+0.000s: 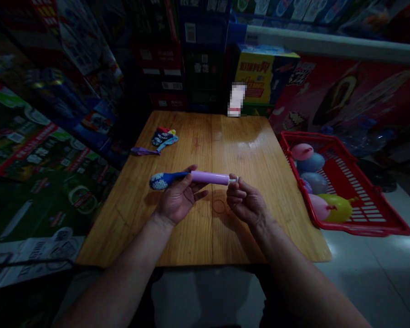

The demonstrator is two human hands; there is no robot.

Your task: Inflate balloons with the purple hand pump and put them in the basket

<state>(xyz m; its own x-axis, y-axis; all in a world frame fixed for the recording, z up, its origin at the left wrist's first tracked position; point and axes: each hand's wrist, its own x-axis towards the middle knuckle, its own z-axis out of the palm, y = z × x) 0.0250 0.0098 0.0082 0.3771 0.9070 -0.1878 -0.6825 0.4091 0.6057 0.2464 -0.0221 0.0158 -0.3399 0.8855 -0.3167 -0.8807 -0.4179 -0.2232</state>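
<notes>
Above a wooden table (205,237), both my hands hold a small purple hand pump (210,177) lying level between them. My left hand (179,196) pinches the pump's left end, where the neck of a limp blue balloon with white spots (160,180) is fitted. My right hand (248,200) is closed round the white handle at the pump's right end. Several flat, uninflated balloons (164,136) lie in a small heap at the table's far left, with a purple one (144,151) beside them.
A red plastic basket (369,214) stands on the floor to the right of the table, holding several inflated balloons (314,180). Stacked cartons (51,146) crowd the left side and the back wall. Pale tiled floor (379,273) shows at the lower right.
</notes>
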